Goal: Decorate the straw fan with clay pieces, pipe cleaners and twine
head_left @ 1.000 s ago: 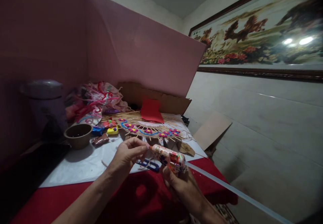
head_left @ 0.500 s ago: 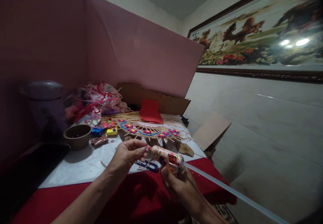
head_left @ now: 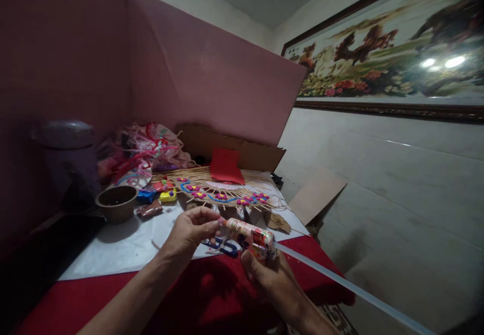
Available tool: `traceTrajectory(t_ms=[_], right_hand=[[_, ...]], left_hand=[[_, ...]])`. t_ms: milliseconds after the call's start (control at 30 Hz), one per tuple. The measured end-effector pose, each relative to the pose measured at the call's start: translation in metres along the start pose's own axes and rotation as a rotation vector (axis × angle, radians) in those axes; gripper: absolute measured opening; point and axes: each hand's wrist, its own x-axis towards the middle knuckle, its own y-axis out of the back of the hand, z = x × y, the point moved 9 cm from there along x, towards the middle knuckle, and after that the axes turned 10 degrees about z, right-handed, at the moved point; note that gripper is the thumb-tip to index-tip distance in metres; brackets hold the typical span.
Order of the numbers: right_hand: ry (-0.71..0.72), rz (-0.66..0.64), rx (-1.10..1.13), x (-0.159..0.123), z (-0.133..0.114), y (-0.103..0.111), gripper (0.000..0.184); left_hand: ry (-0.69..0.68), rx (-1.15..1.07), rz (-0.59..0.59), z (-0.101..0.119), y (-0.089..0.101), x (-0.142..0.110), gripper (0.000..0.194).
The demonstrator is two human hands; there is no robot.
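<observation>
My right hand (head_left: 266, 274) is wrapped round a flower-patterned hot glue gun (head_left: 251, 237). A long translucent glue stick (head_left: 340, 279) runs out of its back toward the lower right. The orange nozzle (head_left: 224, 222) points left, at the fingertips of my left hand (head_left: 194, 226). Those fingers pinch a small pinkish piece (head_left: 219, 220) against or very near the nozzle; its kind is too small to tell. Under the hands lie blue-handled scissors (head_left: 227, 247), partly covered. Just beyond is a curved cardboard band (head_left: 212, 194) with pink flowers, a blue wavy line and thin sticks.
A brown bowl (head_left: 117, 206) and a lidded tumbler (head_left: 68, 163) stand at the left. Near them lie clay packets (head_left: 167, 195) and a heap of pipe cleaners and plastic bags (head_left: 151, 143). Red paper (head_left: 227, 166) leans on cardboard (head_left: 260, 157). White paper (head_left: 102, 264) covers part of the red cloth.
Both hands and the glue gun stay almost in place. The front of the gun has tilted very slightly; nothing was taken up or let go.
</observation>
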Motion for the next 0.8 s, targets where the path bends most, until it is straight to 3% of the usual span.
traceTrajectory(t_ms=[300,800], right_hand=[[-0.041,-0.028,-0.034,-0.0003,0.0088,-0.0017,0.046],[0.018,0.013,-0.084,-0.0005,0.0020,0.0030,0.044]], left_hand=[[-0.017,0.004,-0.023,-0.0002,-0.0021,0.0002,0.024],[-0.011,0.010,-0.018,-0.0011,-0.0021,0.0006,0.025]])
